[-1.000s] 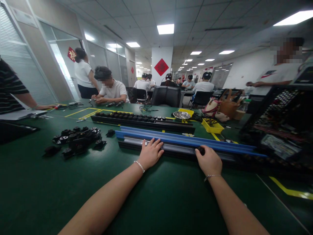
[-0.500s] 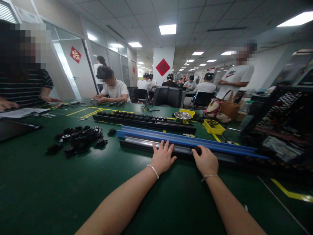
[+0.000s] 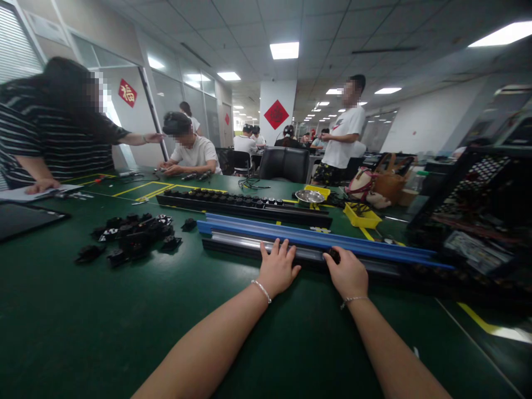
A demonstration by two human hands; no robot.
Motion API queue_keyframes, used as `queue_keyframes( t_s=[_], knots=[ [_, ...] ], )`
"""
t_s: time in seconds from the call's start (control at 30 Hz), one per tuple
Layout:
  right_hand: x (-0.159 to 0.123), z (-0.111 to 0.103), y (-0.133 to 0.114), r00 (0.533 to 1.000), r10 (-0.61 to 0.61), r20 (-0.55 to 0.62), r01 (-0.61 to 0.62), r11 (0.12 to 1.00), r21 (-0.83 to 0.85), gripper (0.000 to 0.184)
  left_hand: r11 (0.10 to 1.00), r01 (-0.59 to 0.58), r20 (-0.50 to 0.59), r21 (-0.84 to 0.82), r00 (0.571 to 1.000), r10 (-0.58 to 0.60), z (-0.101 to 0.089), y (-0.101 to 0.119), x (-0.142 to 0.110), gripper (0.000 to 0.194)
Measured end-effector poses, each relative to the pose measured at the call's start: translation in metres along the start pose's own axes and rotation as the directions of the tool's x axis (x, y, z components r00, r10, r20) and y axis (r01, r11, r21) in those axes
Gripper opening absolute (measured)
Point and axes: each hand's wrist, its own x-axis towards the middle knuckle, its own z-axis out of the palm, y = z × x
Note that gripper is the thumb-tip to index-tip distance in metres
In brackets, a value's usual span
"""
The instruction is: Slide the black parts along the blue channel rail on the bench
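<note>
My left hand (image 3: pixel 277 269) lies open with spread fingers on a long black rail (image 3: pixel 233 245). To its right, my right hand (image 3: pixel 348 272) is closed around a small black part (image 3: pixel 333 255) at the rail's channel; the fingers hide much of that part. A long blue rail (image 3: pixel 249 226) runs along the far side of the black one, close against it. At the left sits a pile of small black parts (image 3: pixel 137 235), with a single black part (image 3: pixel 189 224) apart from it.
Farther back lies another black rail (image 3: pixel 245 208) with several black parts in it. A metal bowl (image 3: pixel 310 196) and a yellow tray (image 3: pixel 361 215) stand beyond. An open black case (image 3: pixel 469 221) rises at the right. A person in stripes (image 3: pixel 62 133) leans over the table's left side.
My left hand has slid right along the black rail, and my right hand slightly left with the small part. The striped person now reaches toward the seated person; a standing person has walked left.
</note>
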Motion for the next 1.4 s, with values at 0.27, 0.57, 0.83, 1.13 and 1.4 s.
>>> queue_keyframes(
  t_s=[0.27, 0.57, 0.83, 1.13, 1.4],
  knots=[
    [-0.001, 0.0, -0.003, 1.0, -0.027, -0.01, 0.028, 0.999, 0.019, 0.037, 1.0, 0.001, -0.015, -0.009, 1.0, -0.001, -0.001, 0.001, 0.0, 0.052],
    [-0.001, 0.003, -0.004, 0.999, -0.052, -0.015, 0.053, 0.998, 0.03, 0.038, 0.994, -0.104, 0.009, -0.036, 0.994, 0.105, -0.005, 0.001, 0.001, 0.05],
    [-0.002, 0.003, -0.007, 0.998, -0.056, 0.007, 0.056, 0.998, 0.032, 0.038, 0.993, -0.11, -0.003, -0.043, 0.994, 0.11, -0.003, 0.0, 0.0, 0.052],
    [-0.002, 0.004, -0.009, 0.998, -0.07, 0.01, 0.069, 0.996, 0.061, 0.039, 0.993, -0.102, -0.002, -0.055, 0.995, 0.102, -0.002, 0.0, 0.0, 0.058],
    [-0.004, 0.005, -0.016, 0.994, -0.099, 0.047, 0.093, 0.989, 0.112, 0.039, 0.992, -0.092, -0.013, -0.091, 0.996, 0.092, -0.002, 0.0, 0.0, 0.062]
  ],
)
